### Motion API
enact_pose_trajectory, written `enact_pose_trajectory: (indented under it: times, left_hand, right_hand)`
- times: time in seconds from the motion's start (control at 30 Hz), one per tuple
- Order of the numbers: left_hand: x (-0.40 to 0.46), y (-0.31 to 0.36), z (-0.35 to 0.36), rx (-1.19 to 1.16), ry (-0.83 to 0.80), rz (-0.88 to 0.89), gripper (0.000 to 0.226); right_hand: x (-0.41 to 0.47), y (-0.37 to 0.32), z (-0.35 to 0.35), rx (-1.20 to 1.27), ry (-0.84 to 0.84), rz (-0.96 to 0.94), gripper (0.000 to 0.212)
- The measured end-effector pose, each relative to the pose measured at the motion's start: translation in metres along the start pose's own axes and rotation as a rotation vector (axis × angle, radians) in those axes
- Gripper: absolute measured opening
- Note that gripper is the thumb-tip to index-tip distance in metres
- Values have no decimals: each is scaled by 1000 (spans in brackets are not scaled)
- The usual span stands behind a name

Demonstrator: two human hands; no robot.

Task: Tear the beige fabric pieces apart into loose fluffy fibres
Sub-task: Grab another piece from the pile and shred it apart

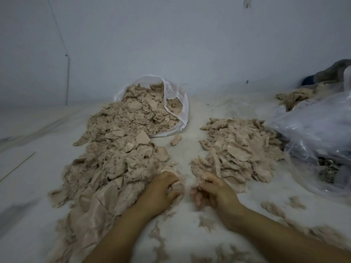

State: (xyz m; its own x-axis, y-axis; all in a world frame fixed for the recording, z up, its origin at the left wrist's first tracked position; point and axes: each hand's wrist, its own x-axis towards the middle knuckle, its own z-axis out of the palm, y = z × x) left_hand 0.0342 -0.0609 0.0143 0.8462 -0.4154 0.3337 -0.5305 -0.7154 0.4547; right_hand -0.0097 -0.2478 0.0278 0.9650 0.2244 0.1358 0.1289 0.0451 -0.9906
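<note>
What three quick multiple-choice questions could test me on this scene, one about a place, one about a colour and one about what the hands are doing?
1. Where does the white mesh bag lie?
A. at the far end of the left pile
B. under the right forearm
C. on the wall

2. What colour is the fabric?
A. green
B. beige
C. black

3. What is the left hand doing?
A. lying flat and open
B. gripping a clump of fabric
C. holding scissors

Answers: 1 A, the bag's mouth spills into the left pile. 2 B, both heaps look beige, as does the right pile. 3 B, its fingers curl round a beige clump.
</note>
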Motion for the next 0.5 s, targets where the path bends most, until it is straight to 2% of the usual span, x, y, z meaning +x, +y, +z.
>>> enact_pose_trajectory:
  times: [0.03,0.1,0.13,0.17,0.2,0.3,0.37,0.43,0.5]
  left_hand:
    - [0,0,-1,-69,32,-15,13]
    - [0,3,-3,-277,107,-100,13]
    - [-1,5,-4,-376,138,-136,15]
    - [0,7,-5,-436,169,-158,19]
    - [1,10,-5,-463,192,-162,22]
    - [6,19,-4,-509,208,-103,24]
    - [8,21,-2,-469,208,-86,30]
    - [8,15,1,-396,232,-92,44]
    - [6,8,5,-352,248,-115,44]
  right_hand:
    - [-2,0,-5,-109,-49,-56,26]
    - [-5,-2,-13,-553,-144,-117,32]
    - [-4,0,-15,-743,-163,-131,42]
    - [-2,1,-15,-811,-143,-126,55]
    - [2,1,-12,-760,-88,-105,59]
    - [15,3,1,-541,35,-45,34]
    - [21,6,9,-394,78,-93,24]
    - [22,10,11,-273,100,-122,27]
    - [20,13,9,-167,60,-71,28]
